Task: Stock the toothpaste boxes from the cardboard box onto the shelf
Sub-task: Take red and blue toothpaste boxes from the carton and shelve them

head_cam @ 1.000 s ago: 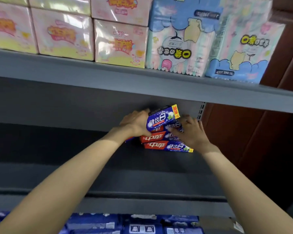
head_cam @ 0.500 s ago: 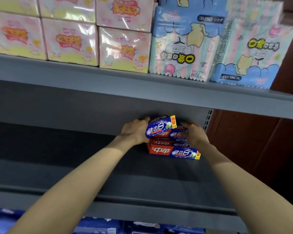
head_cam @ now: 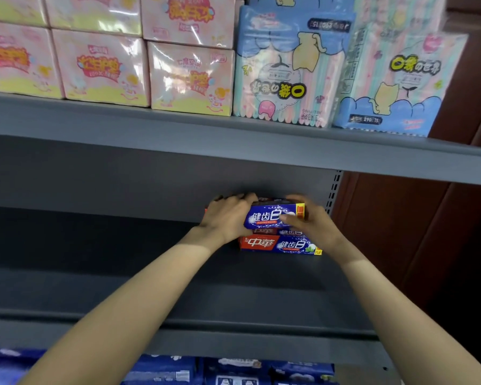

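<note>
Change: top toothpaste box (head_cam: 272,216) now sits level on the stack, no longer tilted | your left hand (head_cam: 228,215) grips its left end, right hand (head_cam: 310,220) seemingly curls round its right | shelf (head_cam: 178,287) placement nearly done.

Open shelf (head_cam: 100,276) left of stack (head_cam: 281,240)

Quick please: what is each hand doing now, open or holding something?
Left hand: grips the left end of the top toothpaste box.
Right hand: holds the right end of the same box.
</note>
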Tool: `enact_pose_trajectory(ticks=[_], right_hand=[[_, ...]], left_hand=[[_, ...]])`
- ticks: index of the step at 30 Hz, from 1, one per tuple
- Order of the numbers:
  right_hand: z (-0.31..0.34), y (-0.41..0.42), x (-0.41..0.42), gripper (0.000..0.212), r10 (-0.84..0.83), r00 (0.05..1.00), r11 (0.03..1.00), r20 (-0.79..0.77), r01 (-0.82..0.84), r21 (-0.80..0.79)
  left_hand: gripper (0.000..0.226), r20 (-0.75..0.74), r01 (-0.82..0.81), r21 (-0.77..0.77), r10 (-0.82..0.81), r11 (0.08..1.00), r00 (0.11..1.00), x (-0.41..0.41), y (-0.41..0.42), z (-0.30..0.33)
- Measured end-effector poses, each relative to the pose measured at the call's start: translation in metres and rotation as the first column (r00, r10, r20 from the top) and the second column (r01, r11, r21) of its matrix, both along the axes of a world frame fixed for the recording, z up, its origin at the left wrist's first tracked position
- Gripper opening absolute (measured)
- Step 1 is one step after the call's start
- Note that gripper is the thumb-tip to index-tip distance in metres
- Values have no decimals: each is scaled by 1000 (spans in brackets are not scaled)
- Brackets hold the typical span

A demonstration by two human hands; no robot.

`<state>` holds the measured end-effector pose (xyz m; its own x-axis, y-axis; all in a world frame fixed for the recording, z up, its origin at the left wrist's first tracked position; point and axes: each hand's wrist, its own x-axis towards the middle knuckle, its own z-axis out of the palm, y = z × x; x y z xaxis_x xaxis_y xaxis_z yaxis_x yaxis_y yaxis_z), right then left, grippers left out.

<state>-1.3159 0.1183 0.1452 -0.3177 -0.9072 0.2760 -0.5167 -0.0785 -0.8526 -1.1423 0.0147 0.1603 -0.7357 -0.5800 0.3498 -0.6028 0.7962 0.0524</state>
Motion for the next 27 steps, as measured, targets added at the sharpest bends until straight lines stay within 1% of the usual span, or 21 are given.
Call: enact_pose_trajectory(ticks=[2,3,4,5,7,8,9,10,11,12,14,15,17,20,21,24,25,27], right_hand=[[0,4,-6,44,-53,997,997,64,56,-49],[-1,6,-11,41,-86,992,993,95,93,-67],[-3,9,-15,39,-111,985,990,133,122,-77],[-6,12,-20,37,-126,977,987,175,141,-77],[-13,15,-26,36,-126,959,986,254,150,-75],[-15,15,-27,36,-125,952,985,278,153,-79],[-17,13,-28,36,-135,952,983,276,164,-84],[-17,9,-27,37,-165,957,978,238,190,-86],[-17,4,-29,39,-215,963,969,163,231,-88],[-17,0,-30,41,-287,957,953,48,290,-87],[-19,-6,-40,43,-431,876,902,-215,417,-110],[-20,-7,-45,40,-459,837,888,-298,444,-121],[-23,-6,-49,37,-444,813,892,-377,440,-100],[-29,-6,-44,37,-428,795,898,-430,427,-106],[-30,-7,-41,37,-433,765,894,-477,430,-121],[-29,-7,-34,38,-412,616,886,-671,444,-136],[-29,-7,-31,40,-400,591,884,-700,451,-125],[-27,-7,-22,42,-384,582,887,-717,449,-111]], left_hand=[[80,-75,-80,21,82,997,994,2,1,-1],[83,-143,-134,75,144,988,979,5,0,-3],[82,-219,-165,165,199,973,955,9,0,-3],[79,-293,-148,285,233,947,927,12,1,-4],[66,-378,-32,510,258,860,889,14,6,-5],[59,-402,14,577,269,817,876,13,8,-6],[52,-425,44,612,281,790,861,10,9,-7],[45,-447,65,624,287,779,847,7,9,-8],[39,-466,82,629,290,773,836,3,8,-10],[34,-479,90,631,297,770,826,-1,8,-12],[31,-485,90,644,314,760,816,-8,10,-18],[32,-477,96,649,305,754,824,-10,12,-19],[37,-443,108,665,274,739,854,-12,15,-21],[42,-417,110,687,266,719,869,-11,14,-24],[43,-417,112,687,264,718,870,-11,13,-25],[46,-393,105,687,246,719,886,-11,16,-26],[47,-382,100,689,242,718,892,-10,17,-26],[43,-368,84,672,234,736,900,-9,19,-25]])
